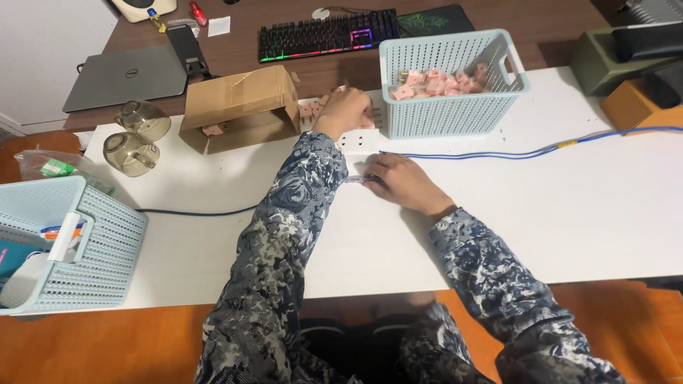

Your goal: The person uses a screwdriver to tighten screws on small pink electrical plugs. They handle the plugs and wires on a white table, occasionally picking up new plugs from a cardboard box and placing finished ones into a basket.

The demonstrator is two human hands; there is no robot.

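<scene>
While the left hand (346,108) reaches forward and closes over a cluster of small pink plug-like pieces (313,108) on the tabletop (569,206), the right hand (398,181) presses flat on a white power strip (353,144), with a small pale item under its fingers; whether it grips that item cannot be told.

Risks, judged from the layout:
- Pink pieces lie loose just beside the left hand; a sweep of the sleeve could scatter them.
- Blue cable (498,151) runs away from the right hand toward the far edge; a snagged forearm could drag the strip.
- Two glass cups (135,139), well to the outer side of the left arm, lie tipped and could roll.

Packages and containers:
- Cardboard box (238,107), brown, open at the front, taped on top, just outboard of the left hand; one pink piece shows inside.
- Pale blue lattice basket (452,82), rectangular, just beyond the right hand, holding more pink pieces.
- Second pale blue basket (67,245), well outboard of the left elbow, with mixed contents.
- Clear plastic bag (53,167) with a green patch, beyond that basket.
</scene>
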